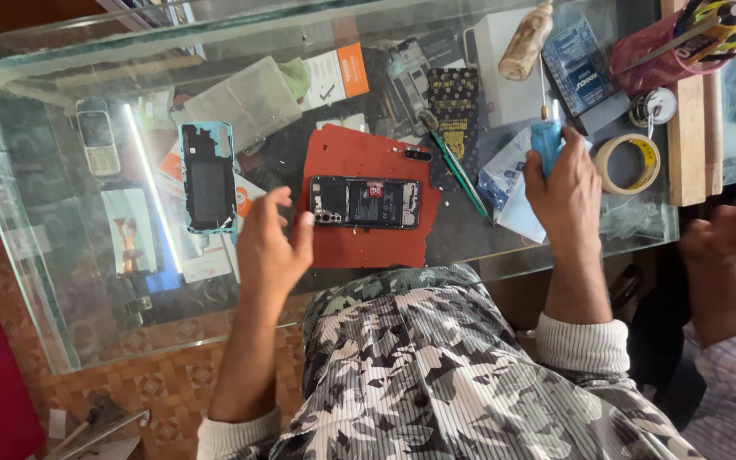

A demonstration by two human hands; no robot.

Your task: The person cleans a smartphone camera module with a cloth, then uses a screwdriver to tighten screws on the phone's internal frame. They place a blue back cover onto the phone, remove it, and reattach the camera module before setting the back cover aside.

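Observation:
An opened black phone (365, 203) lies face down on a red mat (359, 238) on the glass counter (61, 281). My left hand (270, 247) hovers just left of the phone, fingers apart and curled, holding nothing. My right hand (566, 189) is to the right of the mat, gripped around a blue-handled screwdriver (546, 140) whose thin shaft points up and away. A teal phone back cover (208, 177) lies to the left of my left hand.
A roll of tape (629, 163), a pink cup of tools (666, 47), a wooden strip (690, 128), green tweezers (457, 175), a small keypad phone (97, 136) and boxes crowd the counter. Another person's hand (730, 230) rests at the right edge.

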